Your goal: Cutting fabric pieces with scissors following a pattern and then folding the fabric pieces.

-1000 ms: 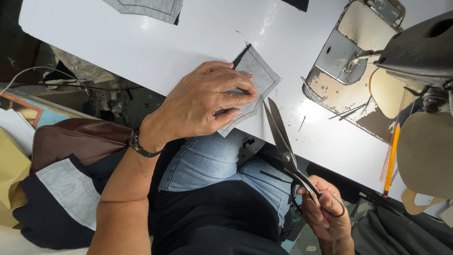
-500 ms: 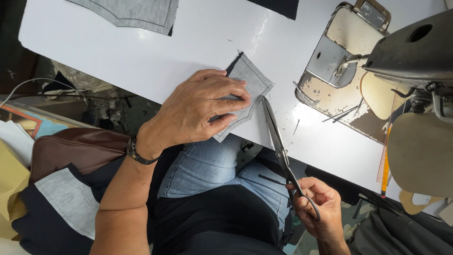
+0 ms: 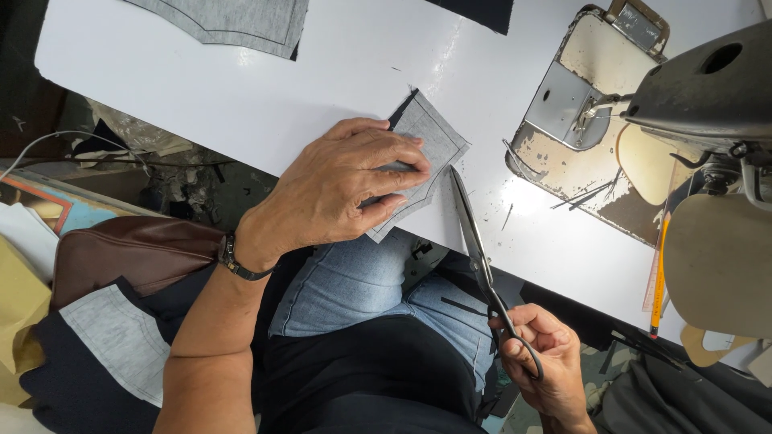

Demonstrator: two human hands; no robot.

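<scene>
Both hands busy: left hand (image 3: 342, 189) pins grey fabric piece (image 3: 430, 145), right hand (image 3: 543, 362) grips scissors (image 3: 474, 241) beside sewing machine (image 3: 643, 120).

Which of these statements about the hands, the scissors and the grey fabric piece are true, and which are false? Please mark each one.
1. The left hand lies flat on the grey fabric piece. True.
2. The right hand holds a pencil. False: it holds the black scissors by the handles.
3. The scissor blades point toward the fabric piece at the edge of the white table. True.
4. The fabric piece lies under the needle of the sewing machine. False: it lies on the table, to the side of the machine.
5. The left wrist is bare. False: it wears a dark wristband.
</scene>
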